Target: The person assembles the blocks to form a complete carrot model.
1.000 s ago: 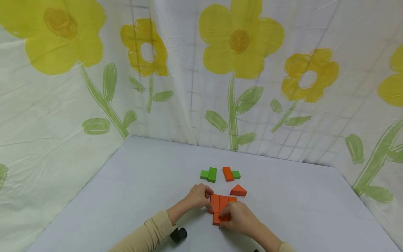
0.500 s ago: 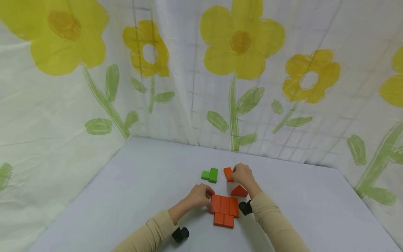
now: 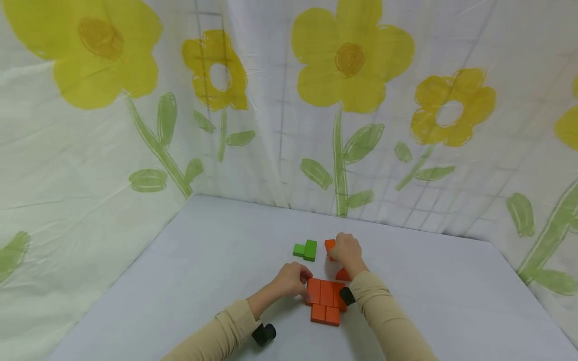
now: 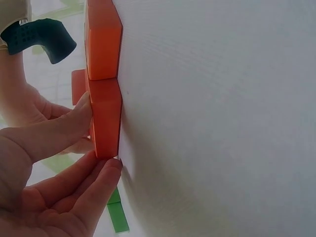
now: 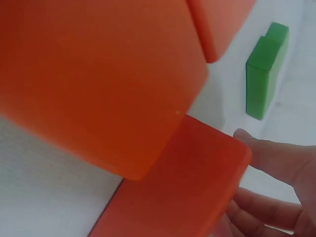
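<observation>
Left hand (image 3: 292, 282): fingertips pinching the left edge of the orange block group (image 3: 326, 300); thumb and fingers curled round the nearest block in the left wrist view.
Right hand (image 3: 345, 249): closed over the orange block (image 3: 330, 245) at the far side, block mostly hidden beneath the fingers.
Orange block group: flat on the counter (image 3: 180, 281), three upright pieces above two short ones, edges touching.
Orange triangle (image 3: 341, 275): just beyond the group, partly hidden by the right forearm.
Green blocks (image 3: 306, 249): two, touching, left of the right hand.
Risk, sleeve: right forearm low over triangle and group; likely nudge on withdrawal, gaps opened between pieces.
Risk, grip: held block possibly slipping if pinched only at one end.
Risk, left hand: sideways pressure liable to skew the row.
</observation>
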A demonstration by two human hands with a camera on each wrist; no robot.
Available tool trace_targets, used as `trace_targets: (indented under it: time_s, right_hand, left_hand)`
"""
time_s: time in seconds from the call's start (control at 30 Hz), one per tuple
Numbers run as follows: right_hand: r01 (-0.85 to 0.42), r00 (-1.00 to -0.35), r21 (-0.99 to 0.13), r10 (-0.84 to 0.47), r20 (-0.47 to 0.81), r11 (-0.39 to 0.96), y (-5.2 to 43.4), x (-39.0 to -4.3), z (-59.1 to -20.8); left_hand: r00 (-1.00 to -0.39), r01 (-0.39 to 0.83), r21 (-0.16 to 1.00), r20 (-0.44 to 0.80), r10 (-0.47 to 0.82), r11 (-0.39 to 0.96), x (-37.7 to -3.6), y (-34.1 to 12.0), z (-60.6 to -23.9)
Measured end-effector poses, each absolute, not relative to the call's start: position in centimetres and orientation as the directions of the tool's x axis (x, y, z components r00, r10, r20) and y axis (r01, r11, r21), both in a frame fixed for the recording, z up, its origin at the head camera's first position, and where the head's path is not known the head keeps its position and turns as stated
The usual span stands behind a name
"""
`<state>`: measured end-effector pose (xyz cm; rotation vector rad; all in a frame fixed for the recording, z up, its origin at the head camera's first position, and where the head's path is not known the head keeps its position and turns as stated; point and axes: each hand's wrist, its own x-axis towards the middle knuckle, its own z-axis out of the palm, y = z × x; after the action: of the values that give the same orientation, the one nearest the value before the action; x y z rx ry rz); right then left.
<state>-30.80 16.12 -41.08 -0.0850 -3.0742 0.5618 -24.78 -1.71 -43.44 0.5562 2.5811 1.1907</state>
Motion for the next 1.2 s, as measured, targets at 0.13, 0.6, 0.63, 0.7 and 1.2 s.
trace_targets:
  time_s: [0.13, 0.6, 0.63, 0.7, 1.2]
  right_hand:
    - [0.072, -0.997, -0.376, 0.07, -0.018, 0.924, 15.9, -30.7, -41.1]
    - [-0.035, -0.999, -0.477, -0.017, 0.041, 0.878, 17.5, -29.8, -39.5]
    - [-0.059, -0.998, -0.497, -0.042, 0.047, 0.866, 17.8, -29.5, -39.2]
    - [-0.12, -0.993, -0.525, -0.104, 0.06, 0.843, 18.2, -28.6, -38.5]
    - [-0.432, -0.868, -0.598, -0.491, 0.073, 0.675, 18.7, -19.0, -38.8]
  left_hand:
    - [-0.896, 0.243, 0.767, -0.058, 0.441, 0.594, -24.8, -1.7, -43.4]
    - [-0.89, 0.262, 0.759, -0.049, 0.453, 0.596, -24.9, -1.7, -43.2]
    - [-0.889, 0.262, 0.759, -0.05, 0.454, 0.596, -24.9, -1.7, -43.2]
    - [-0.89, 0.255, 0.761, -0.056, 0.453, 0.596, -24.8, -1.7, -43.2]
    - [-0.89, 0.271, 0.763, -0.033, 0.454, 0.587, -24.8, -1.7, -43.3]
